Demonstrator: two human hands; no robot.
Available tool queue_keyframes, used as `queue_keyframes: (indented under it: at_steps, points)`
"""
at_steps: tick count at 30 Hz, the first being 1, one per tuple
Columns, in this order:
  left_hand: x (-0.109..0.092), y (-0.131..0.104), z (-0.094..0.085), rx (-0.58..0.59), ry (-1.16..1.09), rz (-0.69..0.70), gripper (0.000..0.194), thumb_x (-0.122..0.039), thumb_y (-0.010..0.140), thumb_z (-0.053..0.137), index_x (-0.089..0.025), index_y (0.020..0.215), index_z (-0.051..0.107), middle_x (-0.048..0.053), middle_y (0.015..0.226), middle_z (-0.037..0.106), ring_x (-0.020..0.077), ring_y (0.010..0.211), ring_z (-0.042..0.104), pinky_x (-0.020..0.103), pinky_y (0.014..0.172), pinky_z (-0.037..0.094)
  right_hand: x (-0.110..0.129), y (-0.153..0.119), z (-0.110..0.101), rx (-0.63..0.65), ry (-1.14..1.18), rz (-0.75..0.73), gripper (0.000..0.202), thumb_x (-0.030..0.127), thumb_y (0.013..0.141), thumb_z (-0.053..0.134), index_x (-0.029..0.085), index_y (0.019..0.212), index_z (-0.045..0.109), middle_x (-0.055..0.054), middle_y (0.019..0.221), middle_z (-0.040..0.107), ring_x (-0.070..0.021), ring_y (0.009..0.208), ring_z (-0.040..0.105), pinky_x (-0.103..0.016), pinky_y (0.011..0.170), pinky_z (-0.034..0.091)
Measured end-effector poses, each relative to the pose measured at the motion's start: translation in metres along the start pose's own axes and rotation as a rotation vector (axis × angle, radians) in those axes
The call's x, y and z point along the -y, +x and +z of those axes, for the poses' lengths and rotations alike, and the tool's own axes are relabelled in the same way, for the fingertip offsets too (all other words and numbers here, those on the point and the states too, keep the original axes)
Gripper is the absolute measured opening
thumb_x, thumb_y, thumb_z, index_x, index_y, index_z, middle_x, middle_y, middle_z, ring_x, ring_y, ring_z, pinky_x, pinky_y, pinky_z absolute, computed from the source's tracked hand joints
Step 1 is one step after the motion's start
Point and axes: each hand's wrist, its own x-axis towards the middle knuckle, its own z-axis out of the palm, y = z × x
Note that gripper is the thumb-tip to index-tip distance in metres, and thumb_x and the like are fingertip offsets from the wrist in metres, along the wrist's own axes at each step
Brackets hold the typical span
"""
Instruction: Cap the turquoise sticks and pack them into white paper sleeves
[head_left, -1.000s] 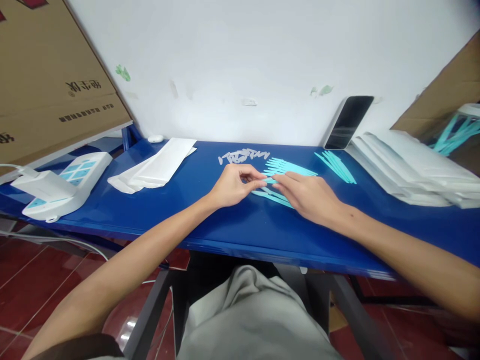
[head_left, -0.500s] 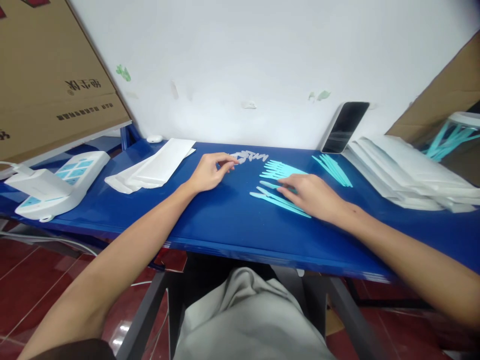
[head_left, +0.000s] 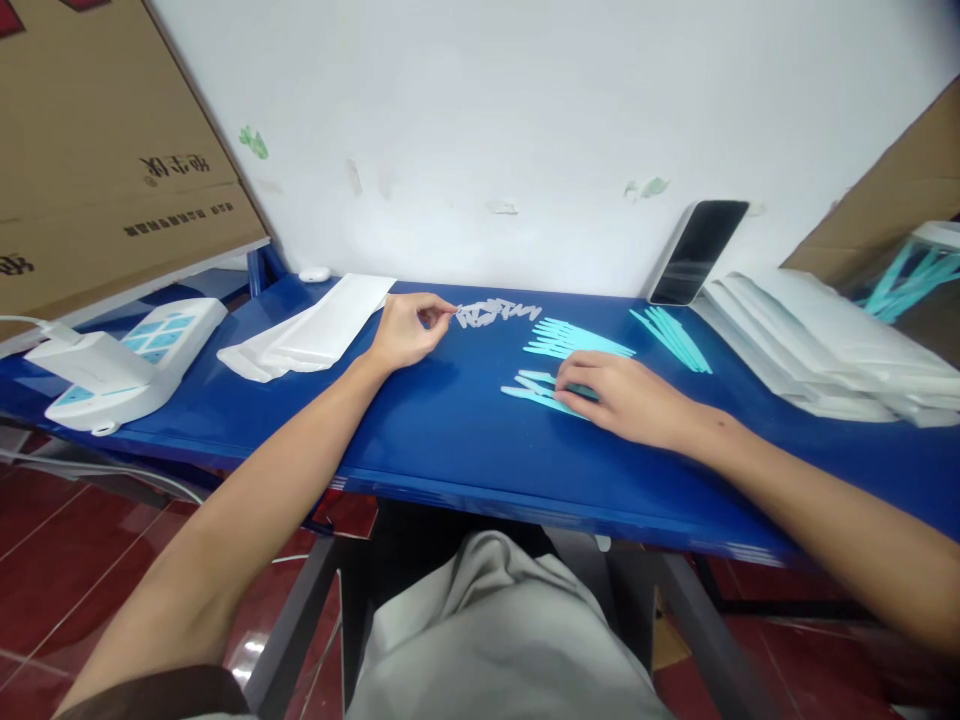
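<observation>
White wall closes off the rear of the blue tabletop, whose front edge runs just before the wearer's lap; blue surface between the forearms offers room for low, sideways movement. A stack of white packets limits travel at far right, and white paper sleeves lie just beyond the left hand. That hand's grip has thumb and forefinger close together at the near end of the pile; whether a piece is pinched cannot be told. The right hand curls over the nearest teal sticks, its hold hidden by the fingers. A fan of teal sticks lies just behind it, with a further bundle of teal sticks to the right. Smallest are the pale pieces, heaped near the wall. The step appears to be picking among these pieces; such a move calls for a fine pinch, separating one from its neighbours.
</observation>
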Motion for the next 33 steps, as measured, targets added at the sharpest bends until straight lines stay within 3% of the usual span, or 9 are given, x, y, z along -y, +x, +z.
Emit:
queue_keyframes:
  at_steps: [4,10,13,19,24,28,33]
  points:
    - [-0.002,-0.001,0.001,0.026,-0.029,0.006,0.016,-0.025,0.081,0.067,-0.017,0.084,0.081,0.004,0.071,0.075,0.0156,0.062,0.066,0.029,0.066,0.053,-0.002,0.001,0.0,0.001,0.08,0.05,0.029,0.037,0.102,0.05,0.02,0.096,0.072,-0.012,0.104,0.072,-0.0272,0.095,0.069,-0.041,0.084,0.054]
    - [-0.004,-0.004,0.0,-0.112,0.136,0.038,0.015,-0.027,0.077,0.068,-0.02,0.065,0.066,0.0,0.057,0.06,0.0134,0.053,0.054,0.03,0.061,0.045,-0.006,0.002,0.001,-0.001,0.18,0.174,0.032,0.045,0.099,0.053,0.021,0.088,0.071,-0.012,0.097,0.068,-0.0255,0.083,0.065,-0.039,0.074,0.052]
    - [0.0,-0.003,0.001,-0.015,0.146,0.002,0.018,-0.028,0.081,0.065,-0.02,0.065,0.064,0.0,0.057,0.058,0.0143,0.055,0.052,0.031,0.062,0.043,-0.007,0.0,0.001,0.017,0.168,0.187,0.032,0.045,0.1,0.053,0.02,0.092,0.071,-0.012,0.099,0.067,-0.0251,0.083,0.064,-0.039,0.075,0.051]
    - [0.018,0.0,0.003,0.169,0.313,-0.102,0.024,-0.031,0.088,0.055,-0.017,0.086,0.075,0.007,0.08,0.072,0.0206,0.07,0.06,0.035,0.071,0.046,-0.007,-0.004,-0.001,0.061,0.138,0.186,0.032,0.043,0.102,0.047,0.02,0.095,0.068,-0.012,0.101,0.064,-0.0248,0.084,0.063,-0.039,0.077,0.05]
    - [0.021,-0.001,0.004,0.22,0.214,-0.098,0.032,-0.037,0.094,0.054,-0.016,0.093,0.078,0.007,0.079,0.074,0.0197,0.069,0.063,0.033,0.069,0.047,0.001,-0.004,0.001,-0.067,0.047,0.13,0.023,0.038,0.102,0.048,0.021,0.095,0.062,-0.012,0.102,0.064,-0.0261,0.089,0.064,-0.038,0.079,0.049]
    - [0.009,-0.001,0.005,0.114,0.033,-0.063,0.035,-0.044,0.093,0.06,-0.015,0.094,0.08,0.004,0.071,0.072,0.0159,0.062,0.06,0.029,0.064,0.046,0.007,-0.001,0.006,-0.15,-0.115,0.134,0.02,0.033,0.102,0.052,0.02,0.093,0.063,-0.01,0.095,0.065,-0.0261,0.085,0.064,-0.037,0.072,0.046]
    - [-0.001,-0.002,-0.001,-0.051,0.054,-0.022,0.026,-0.038,0.085,0.066,-0.016,0.077,0.075,0.0,0.056,0.058,0.0131,0.054,0.052,0.028,0.061,0.043,0.013,0.001,0.008,-0.08,-0.19,0.093,0.023,0.035,0.103,0.054,0.018,0.095,0.067,-0.01,0.099,0.067,-0.0233,0.08,0.064,-0.036,0.069,0.041]
